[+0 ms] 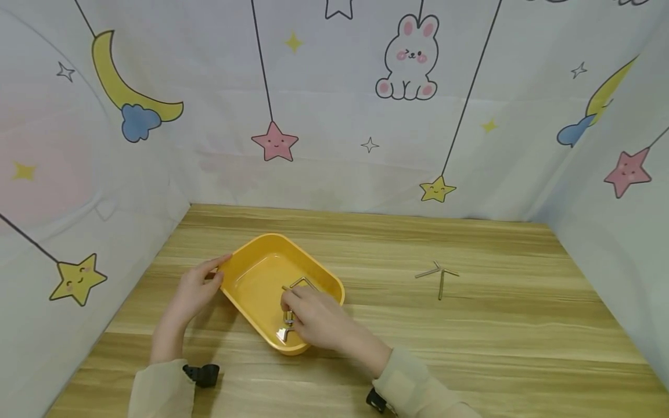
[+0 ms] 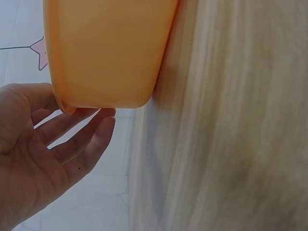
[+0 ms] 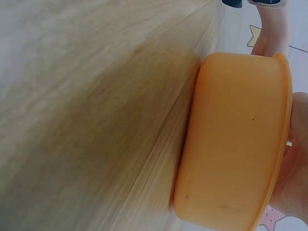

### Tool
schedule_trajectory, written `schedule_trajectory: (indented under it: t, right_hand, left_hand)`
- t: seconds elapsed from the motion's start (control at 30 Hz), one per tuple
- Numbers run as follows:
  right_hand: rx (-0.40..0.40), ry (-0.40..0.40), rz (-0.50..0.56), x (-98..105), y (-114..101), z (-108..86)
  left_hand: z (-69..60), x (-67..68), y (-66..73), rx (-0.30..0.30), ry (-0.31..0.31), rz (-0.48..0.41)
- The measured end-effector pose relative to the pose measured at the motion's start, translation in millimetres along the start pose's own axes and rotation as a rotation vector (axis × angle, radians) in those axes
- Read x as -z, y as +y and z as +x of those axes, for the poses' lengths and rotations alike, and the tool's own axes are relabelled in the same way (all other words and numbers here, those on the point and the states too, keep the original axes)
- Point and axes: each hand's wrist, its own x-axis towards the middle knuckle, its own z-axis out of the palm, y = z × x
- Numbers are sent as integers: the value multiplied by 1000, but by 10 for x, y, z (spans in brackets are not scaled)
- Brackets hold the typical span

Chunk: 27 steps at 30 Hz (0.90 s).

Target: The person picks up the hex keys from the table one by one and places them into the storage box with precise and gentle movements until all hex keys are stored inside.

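Observation:
A yellow-orange plastic basin (image 1: 245,310) stands on the table, left of the middle. At its left corner my left hand (image 1: 195,290) grips the rim; in the left wrist view its fingers (image 2: 96,144) lie against the outer wall. My right hand (image 1: 319,319) reaches inside over the near right side, fingers curled round a hex key (image 1: 286,288) whose end pokes out. Beneath that hand are shiny metal pieces, partly hidden. One L-shaped hex key (image 1: 304,281) lies by the far side of the hand, and another bent metal piece (image 1: 284,334) near the closest corner.
Two more L-shaped hex keys lie on the table to the right, a brass-coloured one (image 1: 441,284) and a greyer one (image 1: 427,273). White cloth walls (image 1: 334,180) with printed stars surround the wood-grain table (image 1: 502,325) at the back and sides.

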Motion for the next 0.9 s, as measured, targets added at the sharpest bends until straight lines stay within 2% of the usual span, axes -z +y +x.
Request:
schedule_trajectory:
  t: [0.53, 0.9]
  right_hand:
    - [-25, -97, 14, -76, -99, 202]
    - [-14, -68, 2, -118, -91, 250]
  left_hand:
    - [7, -2, 5, 6, 4, 1]
    - [3, 3, 9, 5, 4, 0]
